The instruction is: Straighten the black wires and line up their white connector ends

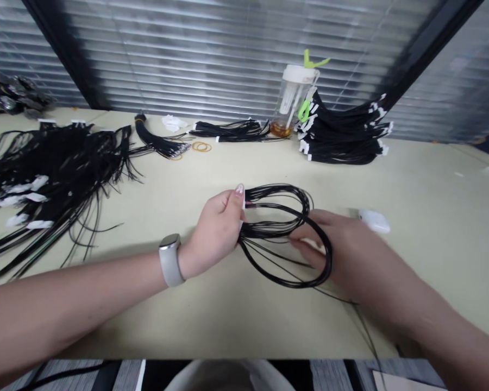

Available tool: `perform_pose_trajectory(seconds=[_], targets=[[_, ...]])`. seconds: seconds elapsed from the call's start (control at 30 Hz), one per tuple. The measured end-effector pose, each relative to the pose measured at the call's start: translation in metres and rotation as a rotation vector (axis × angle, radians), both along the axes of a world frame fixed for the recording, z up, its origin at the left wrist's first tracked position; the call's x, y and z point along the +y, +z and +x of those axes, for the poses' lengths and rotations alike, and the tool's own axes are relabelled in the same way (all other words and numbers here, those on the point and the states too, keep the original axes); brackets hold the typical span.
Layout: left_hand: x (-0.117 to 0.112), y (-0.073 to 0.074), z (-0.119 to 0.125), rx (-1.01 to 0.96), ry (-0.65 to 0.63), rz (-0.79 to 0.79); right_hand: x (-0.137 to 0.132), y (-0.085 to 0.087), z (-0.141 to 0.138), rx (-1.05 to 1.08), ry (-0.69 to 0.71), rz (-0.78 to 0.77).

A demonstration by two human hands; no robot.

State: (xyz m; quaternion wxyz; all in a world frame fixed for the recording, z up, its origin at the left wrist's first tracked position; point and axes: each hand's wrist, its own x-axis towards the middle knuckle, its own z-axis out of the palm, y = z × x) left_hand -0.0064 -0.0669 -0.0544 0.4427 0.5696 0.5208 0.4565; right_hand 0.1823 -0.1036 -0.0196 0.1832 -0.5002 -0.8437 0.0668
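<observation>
My left hand is closed around the gathered end of a bundle of thin black cables, thumb on top. A bit of white shows at its fingertips. The cables bend into loops to the right, and a larger black cable loop hangs lower. My right hand, smeared by motion, is at the right side of these loops. Its fingertips are close to the strands, partly behind the large loop; whether they grip any is unclear. One thin strand trails down past the right wrist towards the table's front edge.
Black cables with white ends lie in a large heap at left. Along the back are a tied cable bundle, rubber bands, more cables, a drink bottle and a cable stack. A small white case lies at right.
</observation>
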Motion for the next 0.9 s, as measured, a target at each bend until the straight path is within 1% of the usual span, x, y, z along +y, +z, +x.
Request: perform_pose_trajectory(seconds=[0.07, 0.1, 0.13, 0.17, 0.23, 0.3, 0.33, 0.37, 0.4, 0.43, 0.5, 0.53, 0.6, 0.63, 0.7, 0.83, 0.9], targets=[[0.001, 0.0, 0.0, -0.004, 0.005, 0.004, 0.004, 0.009, 0.013, -0.108, -0.167, 0.163], [0.001, 0.0, 0.0, -0.001, 0.006, 0.009, 0.006, 0.013, 0.018, -0.091, -0.24, 0.248], [0.001, 0.0, 0.0, 0.005, 0.004, 0.017, 0.008, 0.016, 0.022, -0.002, -0.287, 0.319], [0.001, 0.001, 0.001, 0.011, -0.002, 0.026, 0.01, 0.019, 0.025, 0.14, -0.304, 0.358], [0.0, 0.001, 0.001, 0.018, -0.025, 0.037, 0.01, 0.022, 0.023, 0.523, -0.262, 0.345], [-0.001, 0.002, 0.001, 0.025, -0.056, 0.047, 0.008, 0.02, 0.016, 0.886, -0.162, 0.275], [-0.002, 0.002, 0.001, 0.031, -0.073, 0.052, 0.007, 0.018, 0.011, 1.0, -0.118, 0.236], [-0.002, 0.002, 0.001, 0.038, -0.088, 0.056, 0.006, 0.014, 0.007, 1.051, -0.086, 0.188], [-0.002, 0.001, 0.001, 0.044, -0.103, 0.058, 0.005, 0.01, 0.003, 1.042, -0.06, 0.123], [-0.003, 0.001, 0.0, 0.047, -0.117, 0.056, 0.005, 0.007, -0.001, 0.983, -0.043, 0.05], [-0.003, 0.001, 0.0, 0.039, -0.145, 0.047, 0.006, -0.001, -0.005, 0.773, -0.024, -0.064], [-0.003, 0.001, 0.0, 0.034, -0.16, 0.045, 0.006, -0.003, -0.006, 0.663, -0.022, -0.084], [-0.003, 0.0, 0.0, 0.034, -0.183, 0.061, 0.008, -0.007, -0.006, 0.487, -0.03, -0.065], [-0.003, 0.0, 0.0, 0.041, -0.189, 0.075, 0.008, -0.008, -0.006, 0.432, -0.028, -0.051], [-0.003, 0.0, 0.0, 0.056, -0.191, 0.086, 0.008, -0.007, -0.005, 0.391, -0.014, -0.031], [-0.002, -0.001, -0.001, 0.043, -0.188, 0.022, 0.008, -0.002, -0.003, 0.342, 0.032, 0.034], [-0.002, -0.002, -0.001, 0.048, -0.185, 0.023, 0.008, 0.0, -0.004, 0.31, 0.042, 0.073]])
